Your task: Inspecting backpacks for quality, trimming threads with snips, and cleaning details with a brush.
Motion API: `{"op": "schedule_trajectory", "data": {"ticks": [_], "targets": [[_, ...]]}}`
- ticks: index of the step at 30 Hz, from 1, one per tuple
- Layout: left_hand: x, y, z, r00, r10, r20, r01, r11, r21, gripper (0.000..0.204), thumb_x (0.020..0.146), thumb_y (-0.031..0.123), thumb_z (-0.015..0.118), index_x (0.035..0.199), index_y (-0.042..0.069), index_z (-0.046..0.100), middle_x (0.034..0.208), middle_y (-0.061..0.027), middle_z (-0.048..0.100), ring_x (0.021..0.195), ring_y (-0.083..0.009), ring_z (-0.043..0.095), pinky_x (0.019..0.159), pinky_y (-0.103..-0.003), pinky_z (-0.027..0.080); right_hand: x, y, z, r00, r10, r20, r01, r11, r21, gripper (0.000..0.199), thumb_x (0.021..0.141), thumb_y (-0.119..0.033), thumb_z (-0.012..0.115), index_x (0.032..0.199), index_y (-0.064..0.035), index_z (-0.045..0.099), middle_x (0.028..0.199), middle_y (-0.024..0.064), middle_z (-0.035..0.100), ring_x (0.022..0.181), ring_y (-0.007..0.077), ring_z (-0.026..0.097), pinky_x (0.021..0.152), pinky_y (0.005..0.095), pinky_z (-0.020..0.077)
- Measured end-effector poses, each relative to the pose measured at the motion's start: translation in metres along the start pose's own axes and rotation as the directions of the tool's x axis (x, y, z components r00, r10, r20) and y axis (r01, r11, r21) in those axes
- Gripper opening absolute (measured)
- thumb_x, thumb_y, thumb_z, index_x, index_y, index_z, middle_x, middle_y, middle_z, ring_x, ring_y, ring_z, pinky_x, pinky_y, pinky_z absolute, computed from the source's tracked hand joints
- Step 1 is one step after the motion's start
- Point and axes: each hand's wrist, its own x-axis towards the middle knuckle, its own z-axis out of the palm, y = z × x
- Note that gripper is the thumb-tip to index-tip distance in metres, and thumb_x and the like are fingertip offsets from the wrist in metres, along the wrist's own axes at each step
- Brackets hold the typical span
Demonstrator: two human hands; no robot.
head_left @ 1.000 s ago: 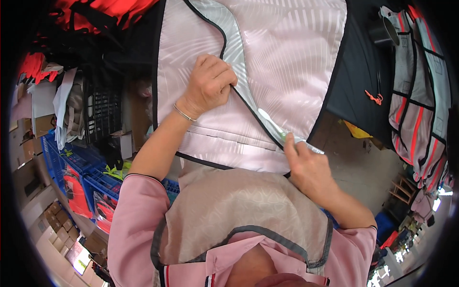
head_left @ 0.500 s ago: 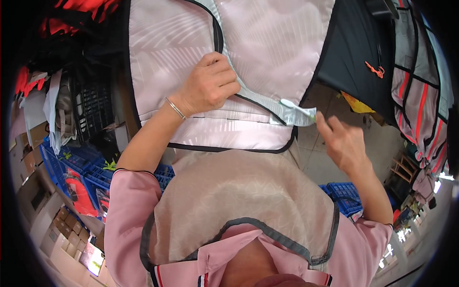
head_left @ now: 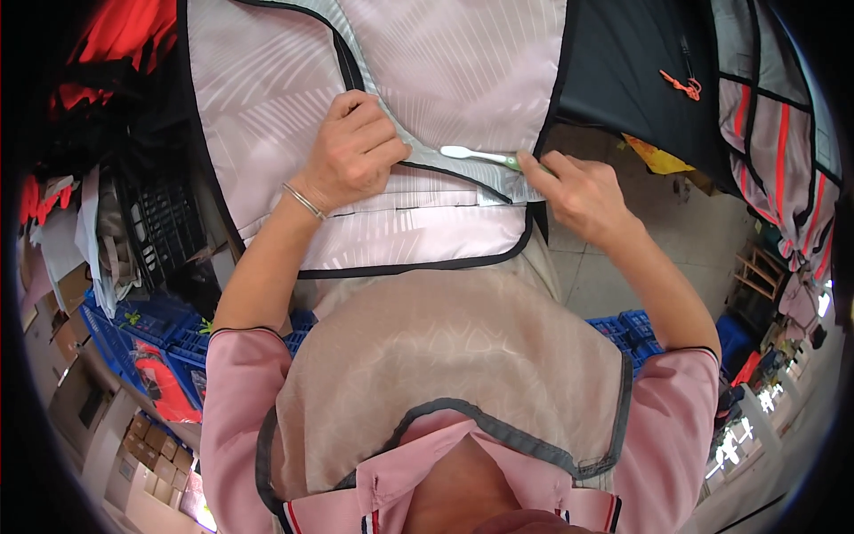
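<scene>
A pale pink patterned cloth [head_left: 463, 71] with black edging is spread out in front of me. A curved, black-bound edge [head_left: 445, 173] crosses its middle over a greyish layer. My left hand [head_left: 354, 158], with a bangle on its wrist, is closed on this edge; the fingertips are partly hidden. My right hand [head_left: 583, 194] holds a toothbrush [head_left: 476, 155] by its green handle. The brush's white head points left and lies against the cloth just above the curved edge. Which way the bristles face is hard to make out.
Black cloth [head_left: 636, 67] with an orange cord [head_left: 680, 84] lies at the right. Beyond it hang grey and pink pieces with red stripes [head_left: 783, 151]. At the left are a black crate [head_left: 160, 214], blue crates [head_left: 133, 325] and red cloth [head_left: 116, 36]. Tiled floor [head_left: 640, 258] shows at the right.
The toothbrush has moved left with my right hand, from the right end of the curved edge toward its middle. My left hand keeps its hold while the cloth appears shifted left.
</scene>
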Motion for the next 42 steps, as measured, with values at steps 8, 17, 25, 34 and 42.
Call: {"op": "schedule_trajectory", "data": {"ticks": [8,17,25,34,42], "targets": [[-0.004,-0.006,-0.006,0.998,-0.058,0.028,0.058,0.998,0.01,0.014,0.06,-0.002,0.063,0.066,0.01,0.06,0.066,-0.0012,0.049,0.071,-0.021,0.054,0.08,-0.034,0.045,-0.043,0.012,0.003,0.993,0.121,0.011,-0.12,0.992,-0.045,0.047,0.072,-0.004,0.063,0.118,-0.0086,0.061,0.076,0.0037,0.054,0.065,0.0173,0.063,0.05,0.0319,0.0494],[-0.048,0.064,-0.062,0.943,-0.294,0.154,0.303,0.952,-0.039,0.043,0.072,0.016,0.075,0.115,0.012,0.068,0.121,-0.0133,0.061,0.107,-0.0323,0.059,0.094,-0.047,0.044,-0.06,0.043,0.008,0.975,0.141,-0.169,-0.135,0.99,0.049,0.046,0.077,-0.004,0.066,0.122,-0.0097,0.062,0.081,0.0067,0.06,0.065,0.0247,0.06,0.057,0.0343,0.0506],[-0.061,0.111,-0.069,0.846,-0.402,0.351,0.367,0.916,0.162,0.048,0.08,0.034,0.071,0.123,0.014,0.064,0.128,-0.0101,0.059,0.117,-0.0326,0.054,0.099,-0.044,0.043,-0.011,0.11,-0.024,0.355,0.827,-0.436,-0.485,0.562,0.67,0.028,0.087,-0.014,0.069,0.11,-0.0005,0.062,0.085,0.0125,0.068,0.075,0.022,0.065,0.069,0.0319,0.0498],[-0.02,0.072,-0.142,0.759,-0.597,-0.259,0.646,0.74,0.189,0.032,0.098,0.022,0.048,0.107,-0.004,0.064,0.082,-0.0156,0.063,0.069,-0.0306,0.061,0.066,-0.036,0.049,0.004,0.197,-0.012,0.346,0.835,-0.427,-0.658,0.541,0.524,0.035,0.084,-0.019,0.068,0.114,-0.0019,0.063,0.105,0.0203,0.063,0.097,0.0371,0.063,0.088,0.042,0.0488],[-0.022,-0.006,-0.223,0.425,-0.655,-0.625,0.475,0.749,-0.462,0.051,0.095,0.039,0.049,0.123,-0.003,0.055,0.112,-0.0148,0.064,0.096,-0.028,0.066,0.08,-0.045,0.057,0.001,0.137,-0.035,0.281,0.766,-0.578,-0.392,0.642,0.659,0.022,0.089,-0.009,0.065,0.108,0.0021,0.064,0.097,0.0141,0.062,0.081,0.0244,0.068,0.076,0.0337,0.0514]]}}
